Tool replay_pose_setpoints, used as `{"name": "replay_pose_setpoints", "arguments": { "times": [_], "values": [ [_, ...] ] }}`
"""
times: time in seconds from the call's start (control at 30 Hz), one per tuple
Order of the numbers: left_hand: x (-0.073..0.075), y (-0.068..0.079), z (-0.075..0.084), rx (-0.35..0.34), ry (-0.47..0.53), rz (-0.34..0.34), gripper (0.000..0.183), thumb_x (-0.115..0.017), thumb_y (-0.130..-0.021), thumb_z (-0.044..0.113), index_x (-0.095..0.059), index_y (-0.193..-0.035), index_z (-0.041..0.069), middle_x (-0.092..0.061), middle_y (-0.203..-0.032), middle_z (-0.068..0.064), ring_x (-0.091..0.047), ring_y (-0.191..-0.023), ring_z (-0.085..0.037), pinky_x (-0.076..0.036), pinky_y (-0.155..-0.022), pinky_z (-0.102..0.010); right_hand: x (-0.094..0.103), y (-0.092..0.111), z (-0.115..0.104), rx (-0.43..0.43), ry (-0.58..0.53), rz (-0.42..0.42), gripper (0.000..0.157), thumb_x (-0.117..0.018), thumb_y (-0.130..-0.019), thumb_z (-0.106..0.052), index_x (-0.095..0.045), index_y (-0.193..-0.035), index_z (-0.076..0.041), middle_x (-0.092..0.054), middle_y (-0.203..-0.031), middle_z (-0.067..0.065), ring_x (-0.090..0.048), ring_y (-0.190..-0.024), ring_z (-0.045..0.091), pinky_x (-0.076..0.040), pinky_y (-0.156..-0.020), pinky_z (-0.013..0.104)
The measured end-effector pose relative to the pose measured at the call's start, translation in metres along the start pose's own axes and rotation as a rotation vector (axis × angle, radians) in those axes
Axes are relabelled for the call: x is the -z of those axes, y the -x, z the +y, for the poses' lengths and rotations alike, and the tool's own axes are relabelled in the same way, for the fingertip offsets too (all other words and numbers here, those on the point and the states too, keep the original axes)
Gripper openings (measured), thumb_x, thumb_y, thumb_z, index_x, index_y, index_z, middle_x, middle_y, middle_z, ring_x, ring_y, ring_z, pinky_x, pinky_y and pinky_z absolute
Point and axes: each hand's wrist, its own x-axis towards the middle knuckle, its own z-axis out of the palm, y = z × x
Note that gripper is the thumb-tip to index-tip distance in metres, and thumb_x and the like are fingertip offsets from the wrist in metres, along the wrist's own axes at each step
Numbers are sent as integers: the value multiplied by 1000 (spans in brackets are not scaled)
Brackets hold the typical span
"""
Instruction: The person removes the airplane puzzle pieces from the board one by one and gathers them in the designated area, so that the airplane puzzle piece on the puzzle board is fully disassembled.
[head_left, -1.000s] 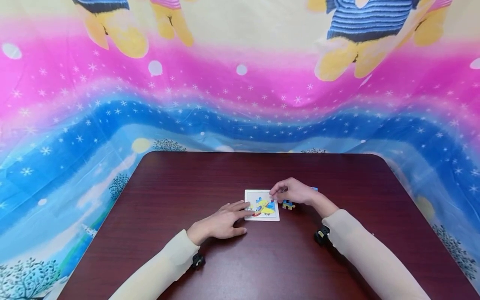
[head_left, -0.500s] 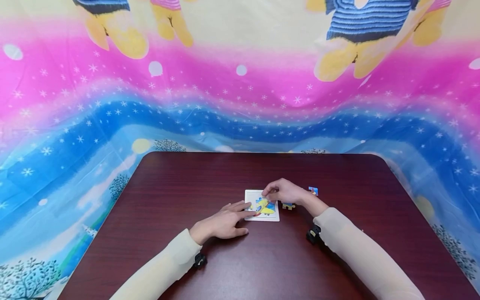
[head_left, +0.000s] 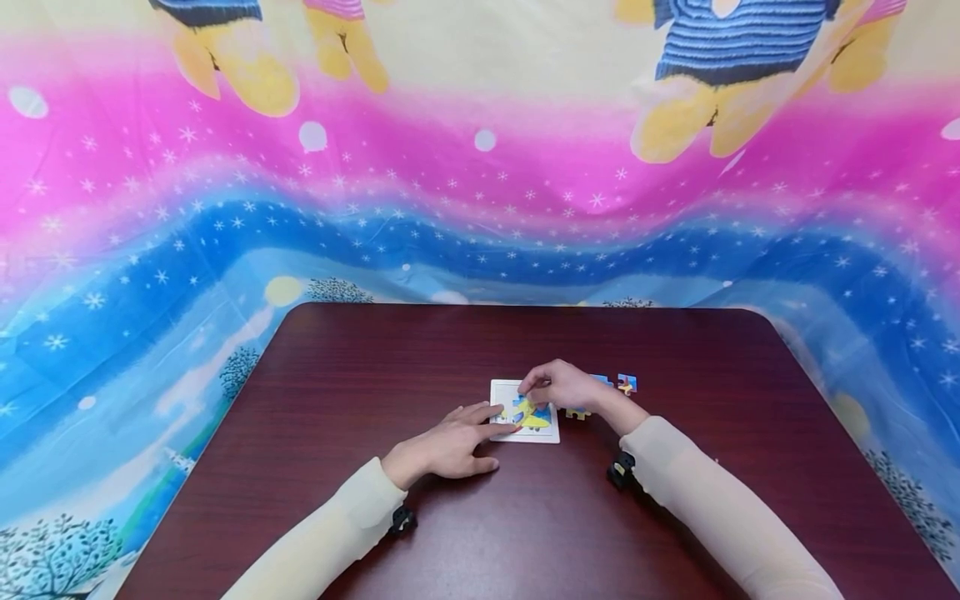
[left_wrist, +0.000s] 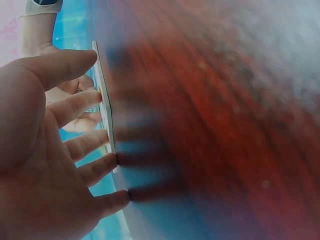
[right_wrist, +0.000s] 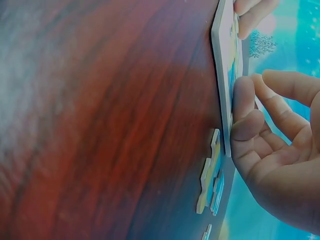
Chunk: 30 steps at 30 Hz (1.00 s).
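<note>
A white-framed jigsaw puzzle tray lies on the table, showing a partly assembled yellow airplane on blue. My left hand rests flat with spread fingers, its fingertips on the tray's left side. In the left wrist view those fingers stretch toward the tray's edge. Over the tray's upper right part my right hand bends its fingers down, tips close together at the puzzle. The right wrist view shows these curled fingers right at the tray surface; I cannot tell whether they pinch a piece.
Loose puzzle pieces lie right of the tray: a yellow-and-blue one, partly under the right hand, and a blue one with red. The dark red-brown table ends at a patterned cloth backdrop.
My right hand has moved left from the tray's right edge, further over the puzzle, uncovering the blue-and-red piece at the right. The left hand has shifted very slightly right on the tray.
</note>
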Motion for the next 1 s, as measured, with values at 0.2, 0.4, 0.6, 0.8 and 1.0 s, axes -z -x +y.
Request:
{"name": "replay_pose_setpoints", "arguments": {
  "times": [0.2,0.4,0.6,0.8,1.0],
  "values": [
    [0,-1,1,10,-8,-3,59,-63,-97,37,-43,-152,33,-32,-163,-9,-28,-152,-33,-28,-119,-58,-3,1,-4,8,7,2,15,-63,-96,-14,-75,-106,-16,-71,-95,3,-62,-77,18,-50,-70,31],
    [1,-1,2,15,-12,-13,58,-62,-97,37,-42,-152,34,-31,-163,-9,-27,-152,-32,-27,-120,-56,-5,0,-4,26,3,-9,15,-63,-96,-13,-74,-106,-15,-71,-93,3,-61,-75,19,-50,-70,32],
    [0,-1,1,15,-17,-13,59,-62,-97,37,-42,-152,35,-31,-163,-9,-27,-152,-31,-28,-120,-56,-5,-1,-4,8,-3,-21,18,-62,-96,-14,-73,-111,-15,-70,-92,4,-60,-76,19,-50,-71,31],
    [0,-1,1,14,-14,-14,59,-62,-97,37,-42,-152,35,-31,-163,-9,-27,-152,-32,-28,-120,-56,-5,-2,-3,-1,-16,-16,19,-62,-96,-13,-73,-111,-14,-69,-92,4,-60,-75,19,-49,-70,31],
    [1,-1,1,10,-11,-17,59,-61,-98,37,-41,-153,34,-30,-163,-10,-26,-152,-32,-27,-120,-57,-6,-3,-4,-10,-14,1,18,-62,-96,-12,-74,-109,-13,-71,-94,4,-61,-75,18,-51,-69,31]
  ]
}}
